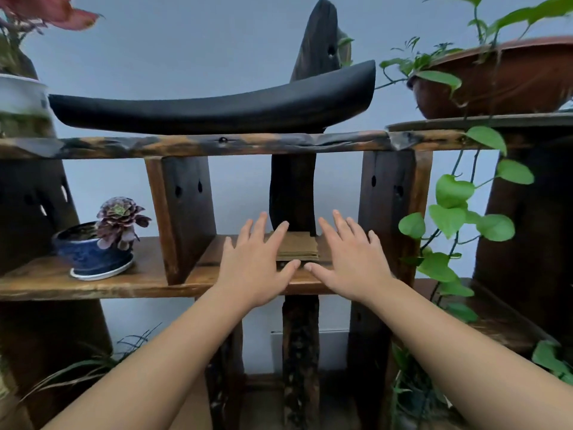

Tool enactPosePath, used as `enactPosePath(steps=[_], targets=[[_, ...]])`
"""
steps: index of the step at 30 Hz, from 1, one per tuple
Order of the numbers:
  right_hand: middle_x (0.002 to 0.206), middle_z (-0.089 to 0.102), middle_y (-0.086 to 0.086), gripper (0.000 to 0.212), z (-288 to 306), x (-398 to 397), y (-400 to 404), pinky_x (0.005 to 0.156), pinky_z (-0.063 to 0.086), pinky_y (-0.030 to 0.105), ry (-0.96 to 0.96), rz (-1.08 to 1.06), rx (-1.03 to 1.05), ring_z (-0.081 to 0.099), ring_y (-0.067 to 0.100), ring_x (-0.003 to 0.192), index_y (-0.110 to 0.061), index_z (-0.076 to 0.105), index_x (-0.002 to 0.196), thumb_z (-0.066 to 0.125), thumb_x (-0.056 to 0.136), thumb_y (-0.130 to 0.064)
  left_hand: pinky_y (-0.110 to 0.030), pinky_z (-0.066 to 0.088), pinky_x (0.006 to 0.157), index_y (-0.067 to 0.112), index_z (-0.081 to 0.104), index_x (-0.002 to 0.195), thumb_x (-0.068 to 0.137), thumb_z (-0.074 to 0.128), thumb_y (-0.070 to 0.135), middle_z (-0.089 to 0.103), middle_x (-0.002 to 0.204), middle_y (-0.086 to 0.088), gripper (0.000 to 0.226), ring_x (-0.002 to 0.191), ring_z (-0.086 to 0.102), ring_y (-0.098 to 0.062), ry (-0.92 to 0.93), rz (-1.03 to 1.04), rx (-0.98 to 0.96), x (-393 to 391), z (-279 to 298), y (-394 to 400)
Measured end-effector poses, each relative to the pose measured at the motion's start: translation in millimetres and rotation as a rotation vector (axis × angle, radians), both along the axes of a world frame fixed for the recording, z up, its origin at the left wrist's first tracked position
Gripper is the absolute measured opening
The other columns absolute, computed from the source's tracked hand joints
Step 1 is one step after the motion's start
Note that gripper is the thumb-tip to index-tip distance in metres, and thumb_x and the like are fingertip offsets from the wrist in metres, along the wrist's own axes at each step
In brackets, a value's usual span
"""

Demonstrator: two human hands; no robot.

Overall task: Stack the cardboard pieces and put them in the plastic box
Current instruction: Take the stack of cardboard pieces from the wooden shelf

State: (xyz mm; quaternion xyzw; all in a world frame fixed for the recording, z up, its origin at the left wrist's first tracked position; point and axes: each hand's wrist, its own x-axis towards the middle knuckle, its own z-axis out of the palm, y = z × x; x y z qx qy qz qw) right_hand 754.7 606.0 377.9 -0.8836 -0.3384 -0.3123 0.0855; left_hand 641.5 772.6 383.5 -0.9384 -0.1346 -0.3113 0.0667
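Observation:
A small stack of brown cardboard pieces [298, 246] lies on the wooden shelf [148, 279], in the compartment between two dark uprights. My left hand [252, 266] hovers just left of the stack, fingers spread, palm down. My right hand [350, 262] hovers just right of it, fingers spread as well. Both thumbs nearly meet in front of the stack. Neither hand holds anything. No plastic box is in view.
A blue pot with a purple succulent [93, 249] stands on the shelf to the left. A long black curved dish [217, 107] rests on the upper shelf. A brown pot [496, 79] with trailing green vines [455, 212] hangs at the right.

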Motion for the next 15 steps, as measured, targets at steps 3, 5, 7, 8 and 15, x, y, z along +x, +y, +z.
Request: enactPosePath(steps=[3, 5, 7, 8, 15], targets=[[0.163, 0.014, 0.002, 0.093, 0.4, 0.9, 1.4, 0.111, 0.022, 0.059, -0.002, -0.003, 0.010, 0.019, 0.029, 0.147, -0.036, 0.013, 0.151, 0.020, 0.073, -0.086, -0.061, 0.024, 0.110, 0.042, 0.008, 0.148, 0.081, 0.026, 0.075, 0.009, 0.163, -0.004, 0.076, 0.148, 0.013, -0.030, -0.007, -0.005, 0.003, 3.5, 1.8, 3.1], [0.163, 0.013, 0.002, 0.092, -1.3, 1.4, 1.4, 0.111, 0.022, 0.059, 0.004, -0.007, 0.009, 0.018, 0.029, 0.147, -0.036, 0.012, 0.151, 0.020, 0.074, -0.086, -0.062, 0.025, 0.109, 0.042, 0.008, 0.148, 0.081, 0.029, 0.074, 0.009, 0.163, -0.004, 0.077, 0.147, 0.013, -0.030, -0.007, -0.011, -0.003, 5.8, 1.8, 5.8], [0.163, 0.011, 0.001, 0.092, -3.3, 1.9, 1.7, 0.112, 0.021, 0.060, 0.012, -0.015, 0.002, 0.017, 0.029, 0.148, -0.036, 0.010, 0.151, 0.021, 0.074, -0.086, -0.062, 0.025, 0.109, 0.042, 0.007, 0.148, 0.081, 0.031, 0.073, 0.009, 0.163, -0.004, 0.077, 0.147, 0.014, -0.031, -0.010, -0.016, -0.008, 8.9, 1.5, 8.0], [0.163, 0.011, 0.001, 0.092, -4.3, 2.4, 2.0, 0.112, 0.021, 0.060, 0.016, -0.019, -0.002, 0.016, 0.029, 0.148, -0.036, 0.010, 0.151, 0.021, 0.074, -0.086, -0.062, 0.025, 0.109, 0.042, 0.007, 0.148, 0.081, 0.031, 0.074, 0.009, 0.163, -0.004, 0.077, 0.147, 0.014, -0.031, -0.011, -0.017, -0.008, 10.5, 1.1, 8.8], [0.163, 0.012, 0.002, 0.091, -6.8, 9.7, 10.3, 0.113, 0.020, 0.058, 0.006, -0.026, -0.019, 0.014, 0.029, 0.148, -0.035, 0.013, 0.151, 0.024, 0.076, -0.084, -0.061, 0.026, 0.110, 0.041, 0.013, 0.147, 0.082, 0.034, 0.070, 0.010, 0.162, -0.002, 0.074, 0.147, 0.015, -0.029, 0.019, -0.048, -0.088, 18.0, -4.8, 19.8]])
